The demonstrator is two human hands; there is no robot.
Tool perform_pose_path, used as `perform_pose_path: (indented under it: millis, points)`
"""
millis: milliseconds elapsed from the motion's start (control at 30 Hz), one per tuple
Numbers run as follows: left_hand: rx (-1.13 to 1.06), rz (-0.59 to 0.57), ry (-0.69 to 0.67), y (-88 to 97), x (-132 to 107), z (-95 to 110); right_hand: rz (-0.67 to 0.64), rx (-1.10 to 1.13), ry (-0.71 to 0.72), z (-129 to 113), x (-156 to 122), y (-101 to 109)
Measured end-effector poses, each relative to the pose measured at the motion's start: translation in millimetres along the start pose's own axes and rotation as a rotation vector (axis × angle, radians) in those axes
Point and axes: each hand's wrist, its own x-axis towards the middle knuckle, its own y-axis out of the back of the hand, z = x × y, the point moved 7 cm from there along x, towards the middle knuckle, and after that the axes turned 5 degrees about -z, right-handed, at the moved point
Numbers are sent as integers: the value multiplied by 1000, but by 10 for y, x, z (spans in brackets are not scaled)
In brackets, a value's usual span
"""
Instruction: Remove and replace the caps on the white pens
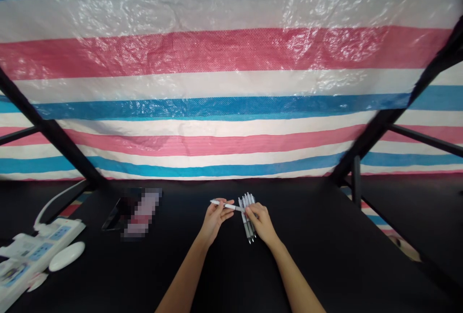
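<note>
A white and grey pen point(227, 205) lies nearly level between my two hands. My left hand point(216, 216) is closed on its white barrel, with the thumb and fingers around it. My right hand point(261, 221) pinches the grey end of the same pen; its fingertips partly hide that end. Under and beside the right hand, several similar pens point(246, 221) lie side by side on the black table point(231, 274). Their grey grips and tips point toward me, and the right hand covers part of the rightmost ones.
On the left lie a white power strip point(43, 250) with a cable point(50, 202), a white oval object point(67, 256) and a dark flat device point(121, 209), partly blurred out. Black frame bars point(376, 134) stand on both sides. A striped plastic sheet point(231, 81) hangs behind the table.
</note>
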Motion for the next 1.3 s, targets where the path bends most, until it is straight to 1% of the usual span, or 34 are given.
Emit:
perform_pose_path:
  millis: [200,267,433,600,1033,1200,1300]
  points:
    - [19,-51,-4,-48,-18,8,-15,55,-38,36,6,-26]
    - [20,-37,-12,-32,-15,10,-5,52,-36,42,4,-25]
    - [7,48,-29,39,-6,24,61,29,-21,45,-7,20]
    - [-3,56,-13,22,-9,40,73,-10,-10,37,-12,32]
    - [0,27,-22,18,-6,31,21,-69,-20,15,-16,9]
    - [-4,54,-10,11,-18,52,18,-69,-19,6,-18,0]
    - [-6,48,-4,3,-21,50,15,-61,-9,10,-17,-13]
